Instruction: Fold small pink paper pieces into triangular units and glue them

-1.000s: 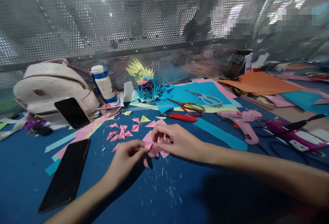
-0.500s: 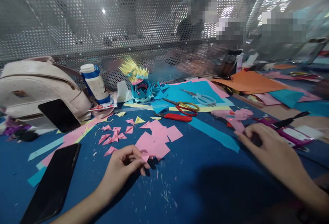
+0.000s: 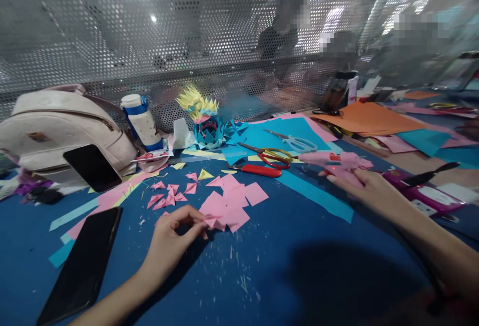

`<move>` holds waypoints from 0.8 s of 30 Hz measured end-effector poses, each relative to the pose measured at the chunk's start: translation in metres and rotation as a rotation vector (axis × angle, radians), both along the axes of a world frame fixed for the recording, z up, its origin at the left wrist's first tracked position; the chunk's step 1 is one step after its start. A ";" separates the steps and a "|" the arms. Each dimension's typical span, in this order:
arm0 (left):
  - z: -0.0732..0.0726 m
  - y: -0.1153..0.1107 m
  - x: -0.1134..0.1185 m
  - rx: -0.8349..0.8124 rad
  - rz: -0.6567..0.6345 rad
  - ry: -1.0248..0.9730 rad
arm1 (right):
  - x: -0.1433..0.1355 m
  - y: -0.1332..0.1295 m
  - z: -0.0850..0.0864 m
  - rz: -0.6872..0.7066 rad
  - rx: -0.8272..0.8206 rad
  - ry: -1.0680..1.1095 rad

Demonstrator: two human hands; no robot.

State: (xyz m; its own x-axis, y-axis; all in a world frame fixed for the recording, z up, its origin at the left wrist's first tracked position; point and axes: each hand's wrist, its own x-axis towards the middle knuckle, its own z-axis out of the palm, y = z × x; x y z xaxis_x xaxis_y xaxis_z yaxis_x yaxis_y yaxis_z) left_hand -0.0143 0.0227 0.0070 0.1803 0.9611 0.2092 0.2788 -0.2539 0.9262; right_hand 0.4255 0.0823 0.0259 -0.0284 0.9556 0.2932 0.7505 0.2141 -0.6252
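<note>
Between the thumb and fingers of my left hand (image 3: 181, 231) is a small folded pink paper piece (image 3: 211, 220). It sits at the near edge of a spread of pink paper squares (image 3: 234, 198). My right hand (image 3: 359, 186) is closed round the handle of a pink hot glue gun (image 3: 337, 160), whose nozzle points left and whose small red light glows. Several small folded pink triangles (image 3: 170, 193) lie beyond my left hand. A red-handled cutter (image 3: 260, 170) and scissors with red and yellow handles (image 3: 275, 158) lie behind the squares.
Blue strip (image 3: 318, 196) and orange sheets (image 3: 368, 119) lie to the right, with a purple power strip (image 3: 426, 196). At the back stands a yellow-and-blue folded-paper model (image 3: 205, 121). Left are a bottle (image 3: 142, 121), a backpack (image 3: 67, 126) and a large black phone (image 3: 82, 266).
My right hand has moved from beside the glue gun's handle to a hold on it, and the gun has shifted left and up. My left hand still pinches the pink piece.
</note>
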 end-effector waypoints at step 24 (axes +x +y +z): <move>-0.007 0.013 -0.004 0.065 0.008 0.024 | -0.140 0.017 -0.017 0.799 -0.828 0.620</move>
State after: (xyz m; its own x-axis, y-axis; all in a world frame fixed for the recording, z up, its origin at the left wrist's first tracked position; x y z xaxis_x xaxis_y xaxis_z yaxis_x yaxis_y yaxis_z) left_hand -0.0186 0.0359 -0.0002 0.1783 0.9471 0.2667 0.3033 -0.3108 0.9008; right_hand 0.2858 0.0990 0.0084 -0.7417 0.6400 -0.2006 0.1370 -0.1483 -0.9794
